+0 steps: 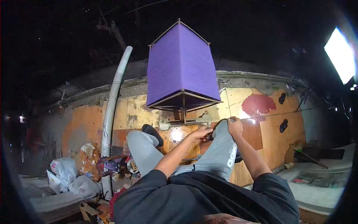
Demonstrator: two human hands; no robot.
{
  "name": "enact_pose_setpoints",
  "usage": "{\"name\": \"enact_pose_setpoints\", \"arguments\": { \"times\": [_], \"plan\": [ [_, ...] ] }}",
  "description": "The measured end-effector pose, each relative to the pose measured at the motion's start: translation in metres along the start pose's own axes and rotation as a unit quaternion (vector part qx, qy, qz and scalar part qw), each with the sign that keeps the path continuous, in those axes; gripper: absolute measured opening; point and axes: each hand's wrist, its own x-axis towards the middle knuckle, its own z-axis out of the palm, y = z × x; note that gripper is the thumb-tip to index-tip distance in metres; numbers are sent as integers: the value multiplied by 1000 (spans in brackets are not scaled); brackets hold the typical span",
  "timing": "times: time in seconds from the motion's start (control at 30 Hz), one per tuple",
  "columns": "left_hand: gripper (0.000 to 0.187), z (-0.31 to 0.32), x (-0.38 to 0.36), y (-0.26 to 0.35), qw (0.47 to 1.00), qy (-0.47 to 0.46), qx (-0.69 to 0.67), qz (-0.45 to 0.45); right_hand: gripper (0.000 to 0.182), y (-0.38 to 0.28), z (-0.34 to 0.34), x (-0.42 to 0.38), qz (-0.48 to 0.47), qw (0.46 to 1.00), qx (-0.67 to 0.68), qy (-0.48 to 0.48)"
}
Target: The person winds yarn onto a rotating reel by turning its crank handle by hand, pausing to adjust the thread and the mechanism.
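Observation:
A large purple box-shaped reel (182, 61), covered in what looks like wound purple thread on a stick frame, stands in front of me. Its wooden post rises from a pale base (184, 122) on the floor. My left hand (201, 134) is low between my knees, just in front of that base, its fingers curled by something dark that I cannot make out. Above my right knee, my right hand (235, 127) is closed with its fingertips pinched together. Whatever is between them is too small to name. Grey trousers (220, 156) cover my bent legs.
A pale pole (113, 93) rises on the left, beside plastic bags (65, 173) and clutter. Two dark sandals (283, 112) lie on the tan floor boards (276, 138) to the right, near a reddish patch (258, 104). A bright light (340, 55) shines at far right.

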Motion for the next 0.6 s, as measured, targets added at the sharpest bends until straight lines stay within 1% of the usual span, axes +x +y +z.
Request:
{"name": "enact_pose_setpoints", "arguments": {
  "times": [0.03,0.1,0.13,0.17,0.2,0.23,0.27,0.3,0.33,0.37,0.4,0.43,0.47,0.57,0.6],
  "plan": [
    [50,-7,3,-8,1000,-2,2,0,35,5,5,2,-33,999,-4,18],
    [53,-32,-4,-24,993,-8,59,-106,35,3,2,1,-21,1000,4,13],
    [55,-42,-10,-41,992,44,48,-108,36,1,1,-1,-12,1000,13,6],
    [56,-51,-26,-36,982,94,82,-139,36,5,4,2,-17,1000,8,10],
    [57,-71,-36,-40,977,87,108,-161,36,4,4,1,-15,1000,10,8],
    [61,-93,-43,-52,976,84,122,-161,37,2,2,-1,-11,1000,9,4],
    [62,-134,-24,-104,969,106,174,-137,37,1,1,-1,-7,1000,8,2],
    [59,-138,-64,-59,960,83,206,-173,38,4,3,2,-17,1000,20,6],
    [56,-165,-71,-70,963,76,192,-170,38,5,3,2,-15,1000,23,6],
    [56,-175,-95,-40,949,56,223,-215,38,4,4,2,-20,999,23,6],
    [55,-189,-111,-32,931,112,268,-220,38,3,4,2,-25,999,24,6],
    [54,-197,-131,-19,948,103,220,-206,38,3,5,2,-23,999,28,6],
    [56,-205,-144,-10,949,102,233,-185,38,3,5,2,-29,999,24,8],
    [55,-182,-197,73,947,108,232,-195,38,5,9,3,-39,999,20,11],
    [55,-172,-207,93,961,91,197,-170,38,7,9,4,-48,999,16,13]
  ]
}}
